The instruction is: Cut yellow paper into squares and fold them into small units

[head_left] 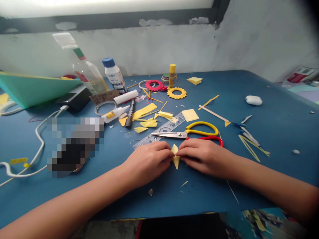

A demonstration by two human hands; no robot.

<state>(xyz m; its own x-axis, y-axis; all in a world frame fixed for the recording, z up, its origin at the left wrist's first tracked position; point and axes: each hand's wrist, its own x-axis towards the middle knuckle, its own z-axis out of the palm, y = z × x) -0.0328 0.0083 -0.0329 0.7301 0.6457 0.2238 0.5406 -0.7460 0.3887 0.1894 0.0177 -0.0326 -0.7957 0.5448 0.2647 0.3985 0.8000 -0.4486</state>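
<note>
paper [176,161], yellow and folded to points, sits pinched in the grip of left hand [151,157] and right hand [205,156] toward the blue table's [139,205] near edge, scissors [182,134] just beyond, crossing a ruler [165,127], a glue stick [171,76] standing farther back.

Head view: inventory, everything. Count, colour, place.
Table: one, blue, centre
Wall: one, grey, back
Panel: one, green, left
Box: one, black, left
Cables: several, white, left
Pixelated patch: one, left
Bottles: three, clear or white, left
Cardboard: one, brown, left
Marker: one, black, mid-left
Scissors: one, yellow-red handles, centre
Ruler: one, clear, under scissors
Toothed rings: two, red and yellow, back
Glue stick: one, yellow, back
Paper scraps: many, yellow, scattered
Stick: one, pale, right
Case: one, white, right
Small bits: many, mixed, scattered
Folded paper: one, yellow, front centre
Left hand: one, bare, on folded paper
Right hand: one, bare, on folded paper
</note>
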